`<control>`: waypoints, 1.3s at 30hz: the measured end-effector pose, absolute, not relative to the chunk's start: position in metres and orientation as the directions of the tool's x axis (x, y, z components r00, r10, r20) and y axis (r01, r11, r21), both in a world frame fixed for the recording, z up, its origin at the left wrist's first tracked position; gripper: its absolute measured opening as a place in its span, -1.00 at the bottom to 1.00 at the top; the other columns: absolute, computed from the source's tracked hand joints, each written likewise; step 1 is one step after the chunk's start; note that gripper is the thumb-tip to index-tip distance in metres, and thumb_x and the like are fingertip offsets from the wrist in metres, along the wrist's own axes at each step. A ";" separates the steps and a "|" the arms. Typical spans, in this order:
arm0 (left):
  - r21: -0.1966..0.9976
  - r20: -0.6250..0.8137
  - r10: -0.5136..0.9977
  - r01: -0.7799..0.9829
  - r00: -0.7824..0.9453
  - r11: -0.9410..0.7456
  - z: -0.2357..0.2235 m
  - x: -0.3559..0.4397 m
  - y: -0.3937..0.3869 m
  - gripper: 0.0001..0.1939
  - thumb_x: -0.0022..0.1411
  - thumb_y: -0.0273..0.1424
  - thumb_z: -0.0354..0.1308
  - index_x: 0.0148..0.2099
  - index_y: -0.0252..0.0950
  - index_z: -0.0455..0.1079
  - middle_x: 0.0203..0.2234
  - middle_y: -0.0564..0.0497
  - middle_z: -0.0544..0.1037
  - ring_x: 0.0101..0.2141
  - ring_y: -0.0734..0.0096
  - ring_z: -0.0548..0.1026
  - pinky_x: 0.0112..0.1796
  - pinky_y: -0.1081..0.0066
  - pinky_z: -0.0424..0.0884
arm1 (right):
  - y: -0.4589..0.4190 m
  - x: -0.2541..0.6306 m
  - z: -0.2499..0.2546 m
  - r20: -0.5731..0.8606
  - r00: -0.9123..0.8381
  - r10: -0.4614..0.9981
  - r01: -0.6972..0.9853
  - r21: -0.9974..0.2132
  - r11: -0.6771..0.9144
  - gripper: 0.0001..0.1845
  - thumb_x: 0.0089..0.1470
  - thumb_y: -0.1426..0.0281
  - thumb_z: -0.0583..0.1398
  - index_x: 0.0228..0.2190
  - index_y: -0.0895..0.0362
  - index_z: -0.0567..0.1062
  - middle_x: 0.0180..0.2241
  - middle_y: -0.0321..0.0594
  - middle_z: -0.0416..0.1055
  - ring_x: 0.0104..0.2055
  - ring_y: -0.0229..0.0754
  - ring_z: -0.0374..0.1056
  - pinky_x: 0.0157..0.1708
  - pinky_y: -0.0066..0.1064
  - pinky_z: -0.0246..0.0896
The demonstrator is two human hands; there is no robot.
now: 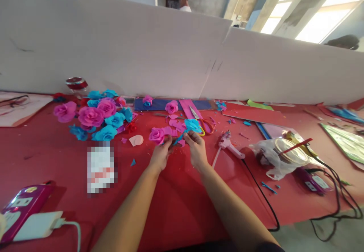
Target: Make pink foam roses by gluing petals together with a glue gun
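Observation:
Both my hands meet over the red table (176, 202), pinching a narrow blue paper strip (178, 138) between them. My left hand (160, 154) is closed on the strip's near end, right beside a pink paper rose (156, 134). My right hand (196, 149) is closed on its far end, just below a blue paper rose (192, 125). Loose pink petals (176, 124) lie behind my fingers.
A heap of pink and blue paper roses (96, 117) lies at the left. Scissors (202, 122) and a glue gun (229, 146) with a black cord sit to the right, then a plastic bag with a tin (287, 154). A white partition (159, 51) runs behind; a phone (24, 204) lies at the near left.

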State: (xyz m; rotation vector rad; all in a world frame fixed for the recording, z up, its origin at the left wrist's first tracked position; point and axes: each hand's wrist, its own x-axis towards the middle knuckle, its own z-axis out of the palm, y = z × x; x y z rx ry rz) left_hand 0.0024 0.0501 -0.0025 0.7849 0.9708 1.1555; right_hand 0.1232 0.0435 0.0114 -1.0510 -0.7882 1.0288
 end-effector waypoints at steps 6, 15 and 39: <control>0.803 -0.276 0.910 -0.446 0.309 0.395 -0.001 0.000 0.050 -0.54 0.05 -0.01 0.16 -0.42 -0.38 0.44 -0.63 -0.04 0.52 -0.77 0.77 -0.08 -0.64 0.52 -0.05 | 0.046 0.125 0.010 -0.036 0.298 0.954 -0.382 -0.920 0.084 -0.69 -0.24 0.23 0.36 -0.55 0.12 0.37 -0.58 -0.43 0.26 -0.54 -0.36 0.21 -0.42 -0.47 0.23; 0.859 -0.272 0.893 -0.329 0.357 0.393 -0.005 0.000 0.053 -0.76 -0.08 -0.25 0.27 -0.50 -0.35 0.46 -0.67 -0.02 0.48 -0.76 0.70 -0.03 -0.65 0.45 -0.23 | 0.044 0.128 0.008 -0.031 0.303 0.953 -0.362 -0.928 0.085 -0.72 -0.24 0.25 0.35 -0.55 0.11 0.38 -0.58 -0.40 0.30 -0.54 -0.34 0.22 -0.43 -0.46 0.21; 0.983 -0.110 0.991 -0.137 0.080 0.120 -0.013 0.002 0.049 -0.81 -0.15 -0.30 0.34 -0.48 -0.28 0.46 -0.55 0.00 0.51 -0.38 0.28 0.44 -0.25 0.33 0.30 | 0.043 0.128 0.005 0.052 0.259 0.964 -0.296 -0.946 0.131 -0.75 -0.23 0.27 0.34 -0.55 0.12 0.40 -0.58 -0.39 0.30 -0.52 -0.33 0.19 -0.45 -0.45 0.13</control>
